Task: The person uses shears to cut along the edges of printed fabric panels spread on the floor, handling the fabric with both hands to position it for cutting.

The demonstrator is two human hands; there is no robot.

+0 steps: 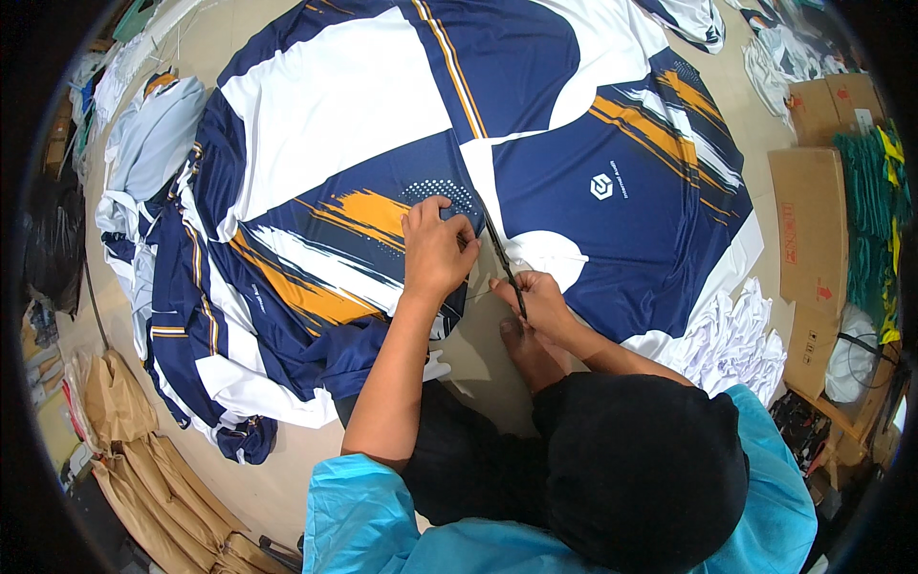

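A large sheet of printed fabric [382,115] in navy, white and orange lies spread over the floor. My left hand [435,251] presses down on and grips the fabric's cut edge. My right hand [537,301] is closed around a pair of dark scissors [504,263], whose blades point away from me along a white band between two printed panels. A bare foot [526,349] rests on the floor just under the right hand. My dark-covered knees and light blue sleeves fill the lower part of the view.
Cut fabric pieces [182,287] are piled at the left. White scraps [727,340] lie at the right. Flattened cardboard boxes [813,220] and green cloth [875,201] sit at the far right. Brown paper bags [124,421] lie at the lower left.
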